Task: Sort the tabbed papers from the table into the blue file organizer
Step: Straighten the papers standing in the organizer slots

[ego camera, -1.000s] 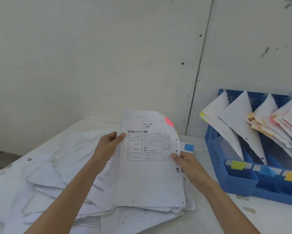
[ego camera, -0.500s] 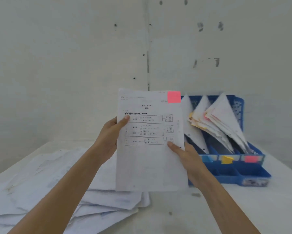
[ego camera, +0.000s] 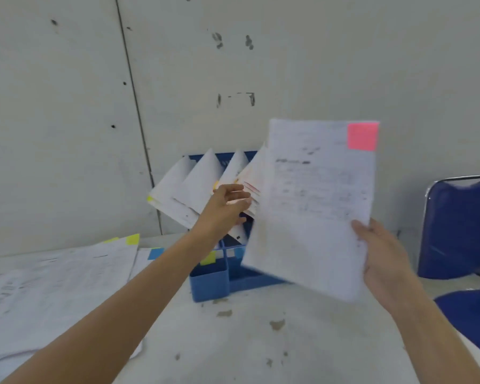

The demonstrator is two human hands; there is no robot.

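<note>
White printed sheet with pink square tab, right of centre, upright in front of blue plastic file organizer. Pinched at lower right edge by right hand, thumb on the front. Left hand at centre, fingers loosely apart, touching leaning filed papers. Lower left: loose tabbed papers piled on white table.

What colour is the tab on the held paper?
Pink square tab on white printed paper, head view.
</note>
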